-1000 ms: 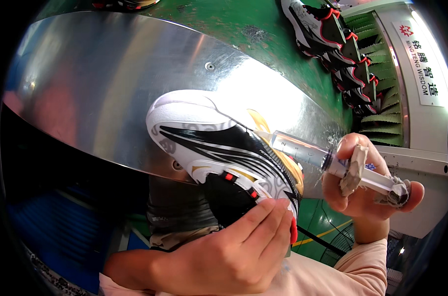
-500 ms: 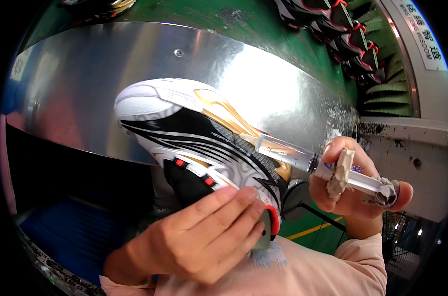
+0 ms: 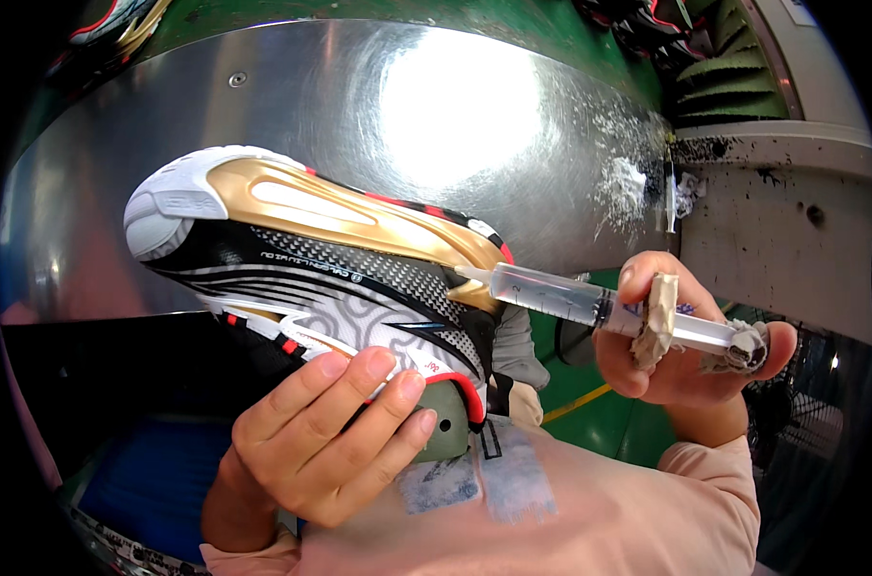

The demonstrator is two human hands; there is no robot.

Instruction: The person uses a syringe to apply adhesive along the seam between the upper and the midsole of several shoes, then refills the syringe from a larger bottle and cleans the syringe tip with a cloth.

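A white, black and gold sneaker (image 3: 359,288) lies on its side in the air, toe to the left, the gold part of its sole turned upward. A grey-green shoe last (image 3: 443,434) fills its ankle opening. My left hand (image 3: 325,437) grips the shoe at the collar from below, fingers along its upper. In my right hand (image 3: 690,379) is a clear plastic syringe (image 3: 551,293) with tape-like wrapping on its flange and plunger end. Its pale nozzle touches or nearly touches the line between gold sole and upper near the heel. My thumb and fingers hold the flange and plunger.
Beneath the shoe stretches a shiny metal tabletop (image 3: 301,106), with white residue (image 3: 626,187) at its right end. Other sneakers stand at the far left (image 3: 109,38) and far right (image 3: 652,29), beside green slats (image 3: 733,91). A pale metal wall (image 3: 772,211) borders the right side.
The sneaker has moved left and rolled, showing more of the gold sole. The syringe nozzle now sits nearer the heel end. My left hand has shifted left with the shoe; the view has also shifted.
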